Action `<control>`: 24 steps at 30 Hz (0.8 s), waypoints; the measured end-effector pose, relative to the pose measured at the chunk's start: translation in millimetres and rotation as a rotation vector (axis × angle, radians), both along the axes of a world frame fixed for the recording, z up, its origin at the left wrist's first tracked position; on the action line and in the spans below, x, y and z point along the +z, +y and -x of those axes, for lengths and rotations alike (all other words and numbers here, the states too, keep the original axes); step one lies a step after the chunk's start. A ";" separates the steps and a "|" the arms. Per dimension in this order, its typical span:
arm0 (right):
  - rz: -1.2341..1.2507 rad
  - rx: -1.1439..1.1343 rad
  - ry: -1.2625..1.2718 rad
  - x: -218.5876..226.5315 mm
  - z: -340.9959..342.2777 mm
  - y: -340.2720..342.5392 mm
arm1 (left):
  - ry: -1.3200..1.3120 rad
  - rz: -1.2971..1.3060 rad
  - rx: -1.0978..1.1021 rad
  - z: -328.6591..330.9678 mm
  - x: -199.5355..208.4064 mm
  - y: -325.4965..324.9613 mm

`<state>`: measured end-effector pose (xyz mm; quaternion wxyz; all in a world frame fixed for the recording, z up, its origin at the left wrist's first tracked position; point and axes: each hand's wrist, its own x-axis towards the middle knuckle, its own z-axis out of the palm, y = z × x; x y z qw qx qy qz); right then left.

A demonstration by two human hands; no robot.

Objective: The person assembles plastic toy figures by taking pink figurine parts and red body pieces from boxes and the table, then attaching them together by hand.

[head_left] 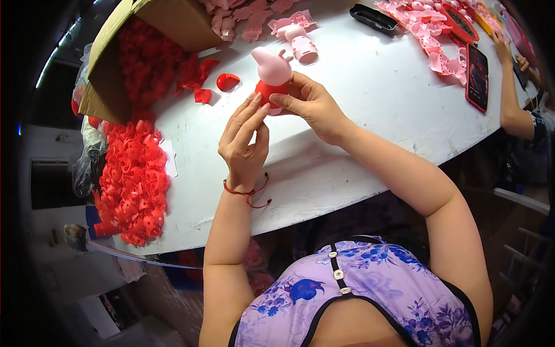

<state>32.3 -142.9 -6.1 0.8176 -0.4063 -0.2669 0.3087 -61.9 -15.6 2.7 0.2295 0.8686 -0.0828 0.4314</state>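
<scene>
A toy figure (pixel 272 68) with a smooth pink head and a red body is held upright over the white table (pixel 358 115). Around its right side, my right hand (pixel 318 107) grips the red body between thumb and fingers. From the left and near side, my left hand (pixel 244 136) presses its fingertips to the same red part; its wrist has a red cord bracelet. My fingers cover much of the body. Just beyond stands another pink toy figure (pixel 304 48) with a spotted body. Left of the held figure lie a red curved shell (pixel 227 81) and a small red piece (pixel 202 96).
At the far left, a cardboard box (pixel 176 23) spills red parts; a heap of red plastic parts (pixel 133 179) covers the left edge. Pink pieces (pixel 430 40), a black tray (pixel 373 19) and a phone (pixel 477 77) lie farther back. A co-worker's arm (pixel 514 98) rests at right.
</scene>
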 end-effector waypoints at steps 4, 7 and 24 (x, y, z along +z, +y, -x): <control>0.019 -0.051 -0.024 7.3 -6.2 -3.3 | 0.086 0.406 -0.049 -1.0 0.4 1.5; 0.029 -0.105 0.045 3.3 -13.8 -1.9 | 0.141 0.492 0.091 0.0 -12.3 20.9; 0.456 -1.049 -0.506 127.7 -380.6 -97.8 | 0.390 0.671 0.170 -0.8 -10.9 20.2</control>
